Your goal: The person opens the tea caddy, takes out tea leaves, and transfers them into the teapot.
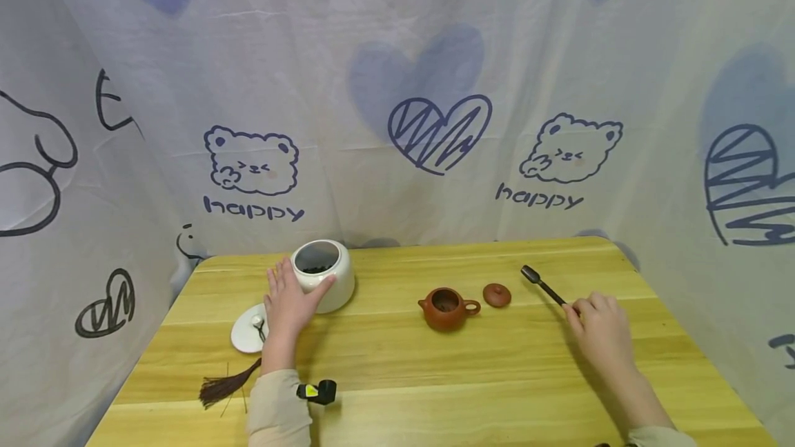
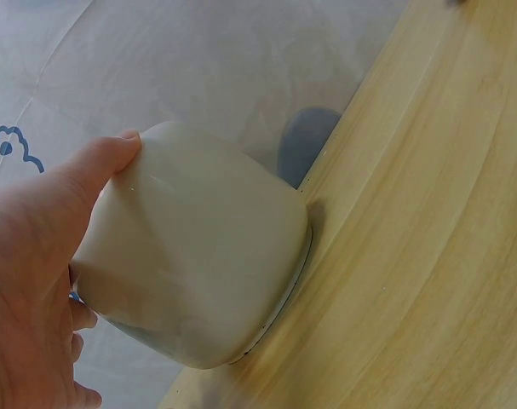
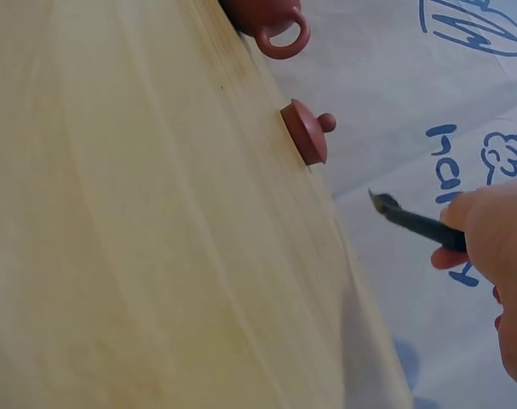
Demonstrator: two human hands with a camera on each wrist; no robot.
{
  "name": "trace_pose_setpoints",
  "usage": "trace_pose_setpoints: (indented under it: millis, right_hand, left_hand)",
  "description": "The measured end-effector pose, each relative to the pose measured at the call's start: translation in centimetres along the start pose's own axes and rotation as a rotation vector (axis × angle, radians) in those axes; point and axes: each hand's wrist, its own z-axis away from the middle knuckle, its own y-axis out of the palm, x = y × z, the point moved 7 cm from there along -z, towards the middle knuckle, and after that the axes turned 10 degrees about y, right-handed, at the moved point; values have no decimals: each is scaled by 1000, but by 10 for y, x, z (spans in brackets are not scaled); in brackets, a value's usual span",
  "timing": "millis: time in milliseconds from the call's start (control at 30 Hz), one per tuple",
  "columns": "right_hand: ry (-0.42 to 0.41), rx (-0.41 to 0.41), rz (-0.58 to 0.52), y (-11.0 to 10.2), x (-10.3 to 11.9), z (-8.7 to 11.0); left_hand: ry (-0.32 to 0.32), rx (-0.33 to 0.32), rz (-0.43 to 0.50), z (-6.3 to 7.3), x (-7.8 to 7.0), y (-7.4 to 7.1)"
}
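Observation:
My left hand [image 1: 290, 301] grips the white jar [image 1: 340, 287] by its near left side, thumb on one side and fingers on the other. Dark tea leaves show through the jar's open mouth. In the left wrist view the jar [image 2: 207, 247] stands at a slant to the frame, its base against the table. Over the table's right side, my right hand [image 1: 601, 331] pinches a dark tea scoop [image 1: 544, 285] by its handle, the bowl pointing away to the left. A reddish-brown teapot [image 1: 444, 323], lidless, stands between the hands, with some dark bits inside.
The teapot's lid [image 1: 497, 294] lies right of its handle. Beside my left forearm lies the white jar lid [image 1: 243, 334], with a dark tassel [image 1: 225, 386] trailing toward the front. A patterned cloth [image 1: 373, 205] hangs behind the wooden table [image 1: 397, 392].

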Motion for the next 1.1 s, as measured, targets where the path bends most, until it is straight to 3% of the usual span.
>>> trace_pose_setpoints:
  millis: [167, 533, 867, 1100]
  right_hand:
    - [73, 38, 29, 3, -7, 0]
    - [237, 283, 88, 25, -26, 3]
    - [264, 423, 107, 35, -29, 3]
    - [253, 464, 113, 39, -29, 7]
  left_hand:
    - [3, 1, 2, -1, 0, 0]
    - [-3, 10, -5, 0, 0, 1]
    - [-3, 10, -4, 1, -2, 0]
    - [-3, 11, -6, 1, -3, -1]
